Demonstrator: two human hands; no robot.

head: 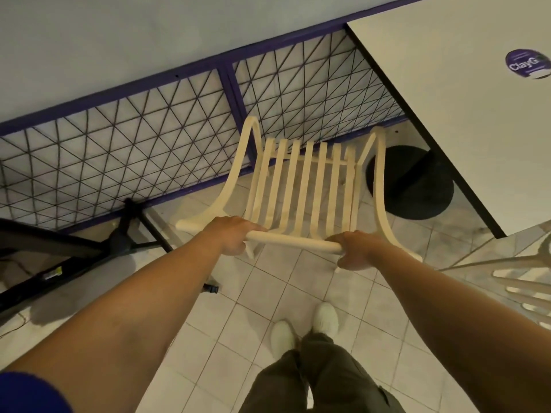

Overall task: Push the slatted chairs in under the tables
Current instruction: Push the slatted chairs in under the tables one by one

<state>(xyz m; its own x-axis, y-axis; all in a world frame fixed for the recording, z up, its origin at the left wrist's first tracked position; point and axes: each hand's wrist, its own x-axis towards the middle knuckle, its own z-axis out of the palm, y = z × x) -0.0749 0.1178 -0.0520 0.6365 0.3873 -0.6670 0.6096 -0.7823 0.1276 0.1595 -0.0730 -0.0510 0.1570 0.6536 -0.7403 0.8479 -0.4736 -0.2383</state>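
A cream slatted chair (304, 186) stands on the tiled floor in front of me, seen from above and behind. My left hand (232, 235) grips the left part of its top back rail. My right hand (357, 253) grips the right part of the same rail. A white table (465, 114) with a dark edge fills the upper right, its round black base (417, 183) on the floor just right of the chair. The chair's seat lies left of the table's edge, not under the top.
A purple-framed wire mesh fence (149, 138) runs behind the chair below a pale wall. A black table frame (74, 251) sits at the left. Another cream slatted chair (524, 290) shows at the right edge. My white shoes (304, 329) stand on the tiles.
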